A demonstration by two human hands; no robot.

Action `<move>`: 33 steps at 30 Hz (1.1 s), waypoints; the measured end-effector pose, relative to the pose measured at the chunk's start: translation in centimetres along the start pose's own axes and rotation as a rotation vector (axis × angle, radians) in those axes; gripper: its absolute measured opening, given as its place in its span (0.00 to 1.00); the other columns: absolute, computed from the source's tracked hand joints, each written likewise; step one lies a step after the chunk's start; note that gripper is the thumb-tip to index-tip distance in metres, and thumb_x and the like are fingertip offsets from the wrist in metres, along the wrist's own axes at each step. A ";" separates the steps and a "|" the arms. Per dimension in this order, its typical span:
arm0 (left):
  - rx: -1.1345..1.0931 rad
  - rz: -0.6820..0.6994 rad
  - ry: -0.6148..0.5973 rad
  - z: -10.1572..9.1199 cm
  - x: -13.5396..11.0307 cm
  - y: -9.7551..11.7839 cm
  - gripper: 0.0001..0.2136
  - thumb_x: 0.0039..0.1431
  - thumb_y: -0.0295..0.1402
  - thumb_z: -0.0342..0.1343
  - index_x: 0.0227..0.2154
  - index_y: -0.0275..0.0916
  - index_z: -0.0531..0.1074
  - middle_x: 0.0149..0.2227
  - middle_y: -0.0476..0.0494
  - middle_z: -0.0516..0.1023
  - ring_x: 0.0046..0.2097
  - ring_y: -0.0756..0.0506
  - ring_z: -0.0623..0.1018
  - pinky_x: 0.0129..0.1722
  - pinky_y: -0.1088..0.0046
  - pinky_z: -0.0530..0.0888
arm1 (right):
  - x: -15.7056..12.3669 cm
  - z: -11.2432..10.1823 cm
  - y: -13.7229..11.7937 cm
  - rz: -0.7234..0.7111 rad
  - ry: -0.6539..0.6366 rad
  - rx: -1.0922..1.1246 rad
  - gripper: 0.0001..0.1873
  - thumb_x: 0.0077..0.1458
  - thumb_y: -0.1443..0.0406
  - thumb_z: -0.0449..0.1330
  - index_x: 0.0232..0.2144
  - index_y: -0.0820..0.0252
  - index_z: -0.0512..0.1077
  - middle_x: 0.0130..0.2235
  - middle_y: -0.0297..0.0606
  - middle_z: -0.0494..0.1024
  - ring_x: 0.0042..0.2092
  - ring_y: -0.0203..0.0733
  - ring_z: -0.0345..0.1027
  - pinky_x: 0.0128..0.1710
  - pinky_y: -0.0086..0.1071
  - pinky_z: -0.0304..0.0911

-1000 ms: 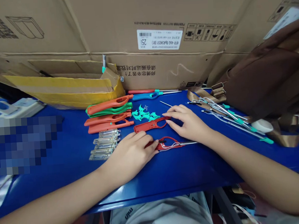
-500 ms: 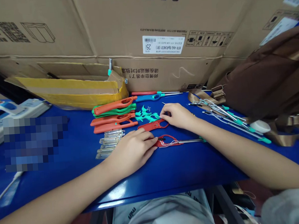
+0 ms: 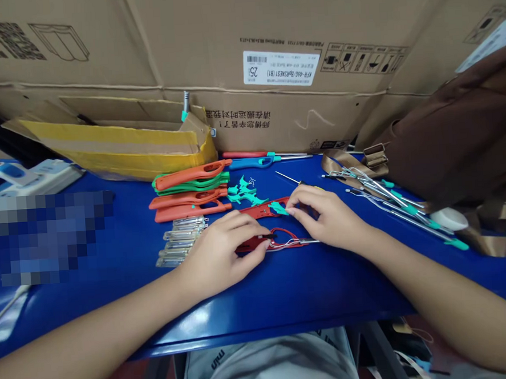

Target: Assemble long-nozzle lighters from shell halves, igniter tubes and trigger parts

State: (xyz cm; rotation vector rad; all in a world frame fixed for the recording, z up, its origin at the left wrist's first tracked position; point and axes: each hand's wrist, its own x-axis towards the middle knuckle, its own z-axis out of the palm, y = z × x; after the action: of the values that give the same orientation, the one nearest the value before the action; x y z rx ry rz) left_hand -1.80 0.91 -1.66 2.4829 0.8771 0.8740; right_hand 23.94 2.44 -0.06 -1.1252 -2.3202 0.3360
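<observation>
My left hand (image 3: 222, 251) is closed on a red lighter half-shell (image 3: 287, 233) lying flat on the table, thumb and fingers pinching near its middle. White wires and a metal tube lie along the shell's looped end. Between the thumb and finger of my right hand (image 3: 329, 216) is a small teal plastic piece (image 3: 279, 209), held above a second red half-shell (image 3: 256, 212). Behind that shell lies a pile of similar teal pieces (image 3: 247, 192). Clear fuel tanks (image 3: 177, 248) sit left of my left hand, partly covered by it.
Orange and green shells (image 3: 188, 188) are stacked behind the tanks. A screwdriver (image 3: 289, 177) and red and blue lighters (image 3: 251, 162) lie at the back. Metal tubes with wires (image 3: 402, 206) lie right, near a brown bag (image 3: 455, 131). A yellow-taped box (image 3: 126, 148) stands back left.
My right hand has come away from the teal pile, moving right and toward me with a teal piece in its fingers. My left hand stays at the lower red shell.
</observation>
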 end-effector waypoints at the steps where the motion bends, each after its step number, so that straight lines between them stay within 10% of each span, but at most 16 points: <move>1: -0.013 -0.028 0.040 0.1 0.1 0.0 0.07 0.66 0.32 0.58 0.44 0.40 0.77 0.42 0.44 0.81 0.43 0.45 0.78 0.45 0.66 0.75 | -0.1 0.0 -0.1 -0.007 -0.013 0.033 0.05 0.66 0.67 0.56 0.36 0.58 0.72 0.38 0.38 0.75 0.37 0.40 0.68 0.37 0.33 0.63; 6: -0.027 -0.084 0.076 0.2 0.3 -0.4 0.18 0.63 0.37 0.63 0.54 0.42 0.72 0.49 0.44 0.79 0.47 0.46 0.78 0.48 0.68 0.76 | -0.7 -0.1 -1.0 -0.008 -0.073 0.194 0.05 0.66 0.68 0.56 0.35 0.58 0.71 0.37 0.35 0.73 0.32 0.35 0.64 0.34 0.30 0.61; 21: -0.074 0.105 0.118 0.2 0.3 0.1 0.08 0.63 0.25 0.62 0.44 0.38 0.79 0.38 0.47 0.84 0.39 0.49 0.79 0.41 0.72 0.76 | -1.5 0.0 -2.2 -0.099 -0.190 0.080 0.06 0.67 0.64 0.57 0.40 0.57 0.74 0.41 0.37 0.78 0.41 0.39 0.72 0.41 0.32 0.64; 33: 0.103 0.042 -0.064 0.0 0.3 -1.0 0.07 0.66 0.30 0.58 0.44 0.38 0.79 0.43 0.42 0.82 0.43 0.43 0.77 0.44 0.64 0.75 | -1.4 -1.3 -0.8 -0.107 -0.299 -0.211 0.09 0.66 0.65 0.58 0.36 0.57 0.78 0.38 0.35 0.80 0.36 0.38 0.74 0.32 0.32 0.60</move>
State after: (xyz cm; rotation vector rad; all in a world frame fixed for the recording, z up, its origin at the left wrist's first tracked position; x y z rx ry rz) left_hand -2.02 1.85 -2.05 2.6107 0.8718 0.7770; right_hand 24.89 0.80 0.90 -1.1052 -2.7205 0.2366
